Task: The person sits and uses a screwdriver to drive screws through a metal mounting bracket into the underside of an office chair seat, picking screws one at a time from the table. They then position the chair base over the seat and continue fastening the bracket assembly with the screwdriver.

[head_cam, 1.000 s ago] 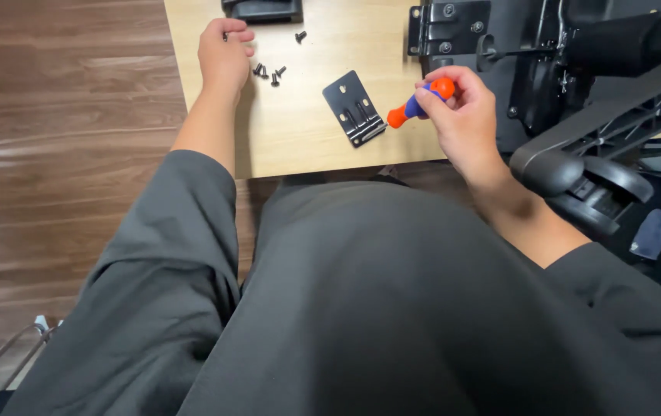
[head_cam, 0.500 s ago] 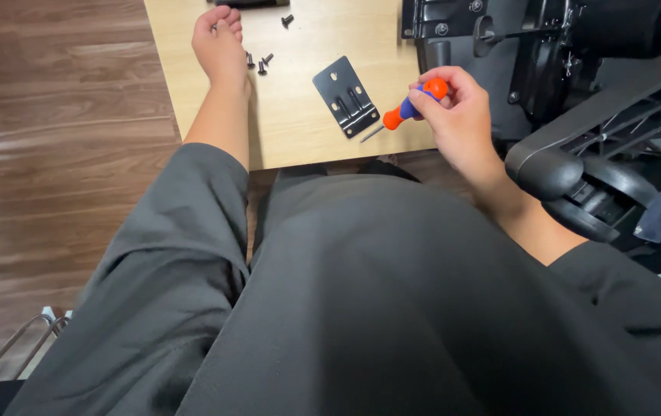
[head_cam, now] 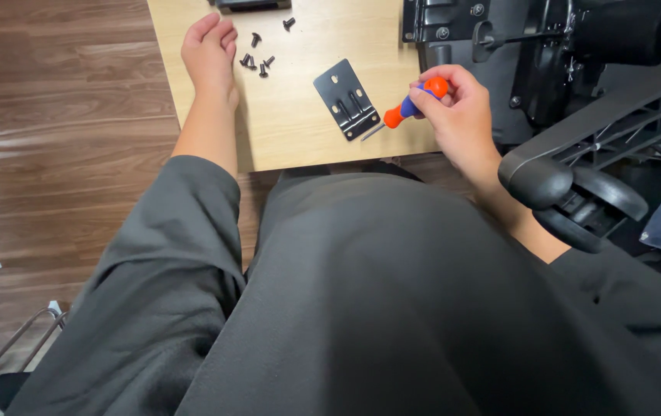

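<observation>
Screwdriver (head_cam: 411, 104), orange and blue, clasped in right hand (head_cam: 458, 115) as its grip closes round the handle, tip slanting down-left to just beside black metal bracket (head_cam: 347, 99). Large black chair frame (head_cam: 577, 92) to right of that grip. Pale wooden table (head_cam: 292, 131) beneath. Left hand (head_cam: 209, 52) loosely curled, holding nothing, resting on table. Small black screws (head_cam: 256, 60) scattered just right of it.

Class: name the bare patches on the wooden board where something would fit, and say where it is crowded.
Free: near edge of the wooden board, between left hand and black bracket; also above the bracket. Crowded: the screws by the left hand; right hand with screwdriver.
</observation>
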